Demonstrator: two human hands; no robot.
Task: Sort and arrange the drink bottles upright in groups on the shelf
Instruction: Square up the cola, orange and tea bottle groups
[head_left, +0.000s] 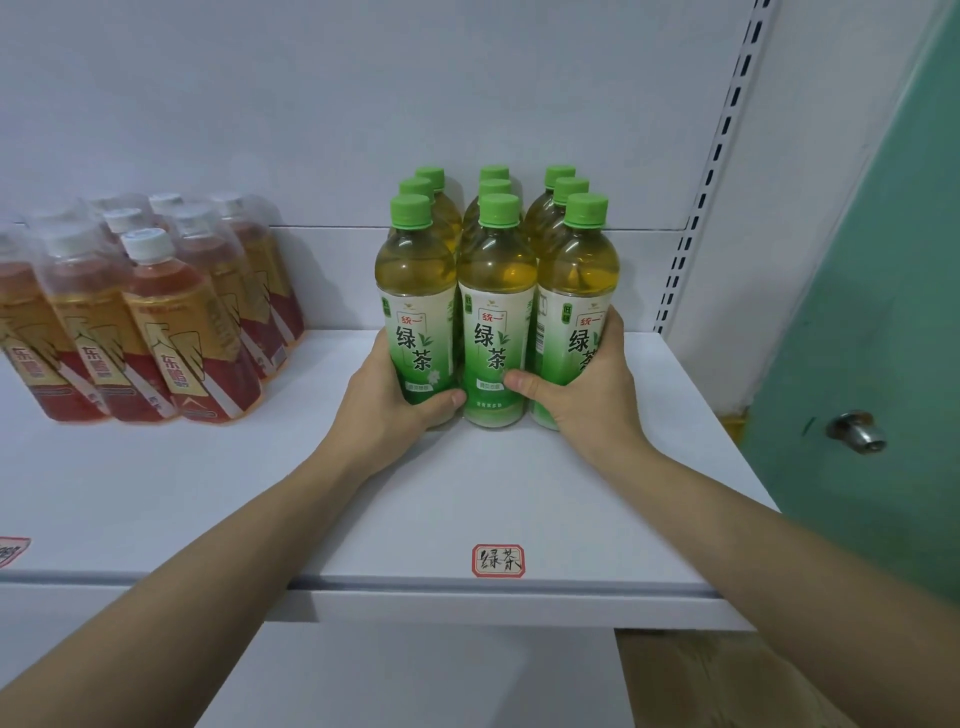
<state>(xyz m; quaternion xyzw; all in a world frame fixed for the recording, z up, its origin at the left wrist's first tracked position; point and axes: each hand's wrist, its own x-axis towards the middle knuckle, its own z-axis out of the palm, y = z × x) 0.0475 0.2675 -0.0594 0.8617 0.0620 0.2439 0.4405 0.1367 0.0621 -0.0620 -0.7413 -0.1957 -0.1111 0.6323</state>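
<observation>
On the white shelf (467, 488), the left hand (387, 395) and right hand (584, 387) clasp the outer front bottles of the upright green-capped green tea bottles (497, 312); white-capped red drink bottles (150, 312) stand to their left.

My fingers wrap behind the front green tea bottles (496, 312), unseen. Rear bottles mostly hidden. Sticker (13, 551) and leftmost red bottle (21, 332) cut off at left edge.
</observation>
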